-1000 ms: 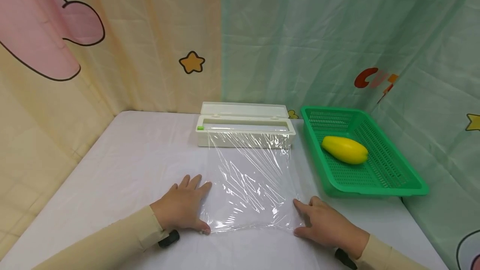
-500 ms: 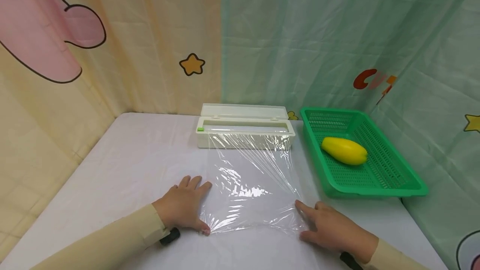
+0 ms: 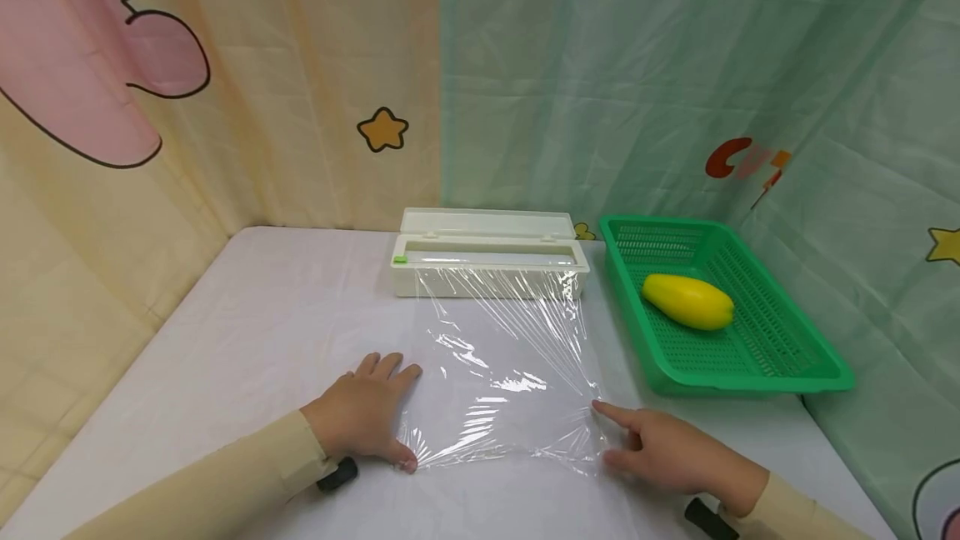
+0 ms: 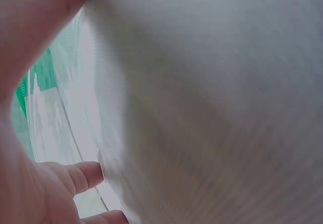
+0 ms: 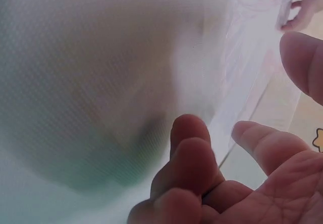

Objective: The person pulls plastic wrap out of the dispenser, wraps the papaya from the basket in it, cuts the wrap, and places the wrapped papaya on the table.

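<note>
A sheet of clear cling film (image 3: 495,382) runs from the front of a white film dispenser box (image 3: 487,277) toward me over the white table. My left hand (image 3: 363,411) rests with spread fingers along the film's left edge, its thumb at the near left corner. At the right edge my right hand (image 3: 667,452) touches the film with a straight index fingertip (image 3: 597,405). Its thumb is apart from that finger, near the right corner, while the other fingers (image 5: 189,158) curl inward in the right wrist view. Creases fan out from the index fingertip.
The dispenser's clear lid (image 3: 487,222) stands raised at the back. A green basket (image 3: 750,382) on the right holds a yellow, oblong fruit or vegetable (image 3: 687,302). Printed curtains (image 3: 525,82) enclose the table (image 3: 300,298) behind and at both sides.
My right hand has slid slightly outward to the right, its thumb moving away from the film's corner. The film looks smoother in the middle. The left hand has stayed in place.
</note>
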A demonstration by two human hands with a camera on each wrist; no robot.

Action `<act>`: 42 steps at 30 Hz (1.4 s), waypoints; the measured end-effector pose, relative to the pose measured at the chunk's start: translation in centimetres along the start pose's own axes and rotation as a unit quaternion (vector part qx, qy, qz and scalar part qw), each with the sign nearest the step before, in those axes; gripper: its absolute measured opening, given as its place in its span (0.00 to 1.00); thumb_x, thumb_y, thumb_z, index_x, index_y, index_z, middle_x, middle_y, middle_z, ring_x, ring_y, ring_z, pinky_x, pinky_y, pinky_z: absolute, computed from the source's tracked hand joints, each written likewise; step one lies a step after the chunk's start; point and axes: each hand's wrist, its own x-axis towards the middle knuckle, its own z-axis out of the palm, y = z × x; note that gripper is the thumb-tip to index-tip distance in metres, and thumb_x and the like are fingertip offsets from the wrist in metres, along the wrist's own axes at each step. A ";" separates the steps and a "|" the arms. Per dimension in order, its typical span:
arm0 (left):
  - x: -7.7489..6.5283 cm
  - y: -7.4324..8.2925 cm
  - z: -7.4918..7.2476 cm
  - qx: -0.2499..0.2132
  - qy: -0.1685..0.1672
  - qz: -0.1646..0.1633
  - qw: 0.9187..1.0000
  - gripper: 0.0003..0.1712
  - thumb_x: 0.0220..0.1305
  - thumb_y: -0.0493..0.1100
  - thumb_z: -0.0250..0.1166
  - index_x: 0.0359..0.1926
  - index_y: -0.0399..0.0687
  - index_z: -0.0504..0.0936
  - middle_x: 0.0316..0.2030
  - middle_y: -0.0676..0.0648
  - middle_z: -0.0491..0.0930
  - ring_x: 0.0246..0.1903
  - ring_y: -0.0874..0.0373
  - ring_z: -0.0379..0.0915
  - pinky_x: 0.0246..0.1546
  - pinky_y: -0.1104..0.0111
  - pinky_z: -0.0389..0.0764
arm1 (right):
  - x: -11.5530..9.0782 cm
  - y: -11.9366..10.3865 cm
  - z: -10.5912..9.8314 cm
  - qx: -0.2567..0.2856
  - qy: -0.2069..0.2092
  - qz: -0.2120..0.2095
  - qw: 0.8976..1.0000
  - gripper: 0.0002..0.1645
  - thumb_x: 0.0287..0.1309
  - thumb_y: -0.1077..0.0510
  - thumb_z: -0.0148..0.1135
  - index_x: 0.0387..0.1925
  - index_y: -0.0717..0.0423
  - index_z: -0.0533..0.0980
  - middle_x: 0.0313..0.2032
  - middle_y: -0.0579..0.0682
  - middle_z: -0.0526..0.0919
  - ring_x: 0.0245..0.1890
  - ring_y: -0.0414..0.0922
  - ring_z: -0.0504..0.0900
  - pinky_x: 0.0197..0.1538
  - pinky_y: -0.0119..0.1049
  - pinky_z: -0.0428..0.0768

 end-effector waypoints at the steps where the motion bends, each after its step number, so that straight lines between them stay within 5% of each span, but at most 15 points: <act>1: 0.1 0.0 0.0 0.000 0.000 -0.001 1.000 0.75 0.27 0.78 0.83 0.75 0.47 0.69 0.74 0.33 0.65 0.73 0.28 0.60 0.61 0.33 0.74 | 0.0 0.0 -0.1 0.011 -0.003 -0.002 1.000 0.46 0.63 0.43 0.73 0.77 0.49 0.68 0.21 0.41 0.69 0.19 0.35 0.65 0.25 0.31 0.67; 13: 0.2 0.2 -0.3 0.009 0.003 0.004 1.000 0.74 0.26 0.77 0.84 0.74 0.47 0.69 0.73 0.34 0.66 0.71 0.30 0.61 0.57 0.35 0.78 | 0.0 0.4 -1.6 0.084 0.009 0.039 0.996 0.36 0.69 0.47 0.67 0.74 0.54 0.72 0.32 0.48 0.79 0.25 0.42 0.71 0.26 0.32 0.69; 18: 0.2 0.2 -0.4 0.013 0.004 0.003 1.000 0.74 0.26 0.77 0.84 0.74 0.47 0.69 0.73 0.35 0.67 0.71 0.31 0.62 0.56 0.37 0.79 | -0.6 0.3 -2.8 0.081 -0.008 0.000 0.997 0.34 0.71 0.48 0.65 0.72 0.59 0.73 0.34 0.46 0.81 0.26 0.38 0.72 0.27 0.32 0.71; 23: 0.1 0.2 -0.4 0.010 0.009 0.004 1.000 0.74 0.26 0.76 0.84 0.74 0.46 0.70 0.73 0.34 0.67 0.71 0.30 0.62 0.55 0.37 0.79 | -1.4 -1.0 -6.2 0.127 -0.041 -0.054 0.990 0.30 0.76 0.52 0.60 0.72 0.61 0.72 0.38 0.49 0.81 0.32 0.39 0.76 0.32 0.32 0.75; 26: 0.1 0.1 -0.4 0.007 0.010 0.005 1.000 0.75 0.26 0.77 0.84 0.74 0.45 0.69 0.73 0.33 0.67 0.71 0.29 0.61 0.56 0.35 0.78 | -1.6 -1.6 -9.5 0.143 -0.003 -0.052 0.988 0.29 0.78 0.53 0.58 0.73 0.60 0.71 0.42 0.52 0.81 0.36 0.41 0.78 0.36 0.32 0.79; 30: 0.2 0.1 -0.3 0.009 0.013 0.007 1.000 0.76 0.25 0.77 0.84 0.74 0.45 0.69 0.73 0.33 0.67 0.70 0.29 0.62 0.56 0.35 0.79 | -0.8 -1.1 -14.0 0.035 0.115 -0.025 0.992 0.30 0.76 0.49 0.62 0.72 0.57 0.73 0.51 0.55 0.84 0.45 0.37 0.81 0.43 0.30 0.81; 33: 0.1 0.0 -0.2 0.009 0.014 0.006 1.000 0.75 0.25 0.77 0.84 0.74 0.45 0.69 0.73 0.34 0.67 0.70 0.29 0.62 0.56 0.35 0.79 | 0.6 0.1 -16.9 -0.047 0.159 0.013 0.986 0.37 0.73 0.44 0.64 0.74 0.58 0.70 0.61 0.63 0.82 0.56 0.48 0.81 0.51 0.39 0.83; 38: 0.1 0.0 0.0 0.004 0.010 0.002 1.000 0.76 0.25 0.77 0.85 0.74 0.45 0.69 0.73 0.33 0.67 0.71 0.28 0.61 0.58 0.33 0.77 | 3.3 2.7 -19.9 -0.109 0.132 0.045 0.984 0.55 0.67 0.39 0.69 0.80 0.66 0.57 0.75 0.76 0.61 0.71 0.75 0.63 0.64 0.72 0.71; 42: 0.1 0.1 0.1 0.003 0.005 0.000 1.000 0.77 0.25 0.78 0.84 0.75 0.45 0.69 0.74 0.32 0.66 0.72 0.27 0.60 0.59 0.32 0.76 | 5.1 5.4 -20.8 -0.130 0.099 0.069 0.984 0.63 0.62 0.37 0.73 0.80 0.69 0.53 0.77 0.79 0.52 0.73 0.79 0.56 0.67 0.76 0.65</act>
